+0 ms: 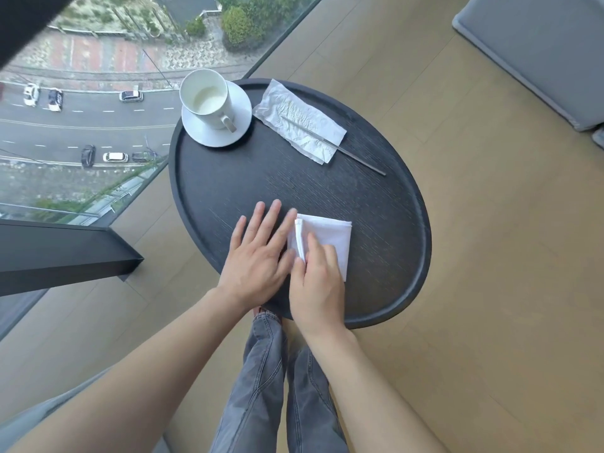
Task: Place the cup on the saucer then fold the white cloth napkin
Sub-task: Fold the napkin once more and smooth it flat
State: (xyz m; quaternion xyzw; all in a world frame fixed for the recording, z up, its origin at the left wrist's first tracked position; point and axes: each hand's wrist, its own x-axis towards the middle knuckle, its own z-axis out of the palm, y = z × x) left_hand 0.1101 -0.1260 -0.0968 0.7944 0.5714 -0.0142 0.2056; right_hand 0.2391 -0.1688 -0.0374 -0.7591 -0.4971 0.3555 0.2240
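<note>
A white cup stands upright on a white saucer at the far left of the round black table. The white cloth napkin lies folded into a small square near the table's front edge. My left hand rests flat on the table, fingers spread, its fingertips touching the napkin's left edge. My right hand presses down on the napkin's near left part, with fingers pinching a raised fold of cloth.
A crumpled paper napkin with a thin metal utensil on it lies at the table's far right. A glass wall drops away to the left. A grey cushion sits at the upper right. My legs are below the table.
</note>
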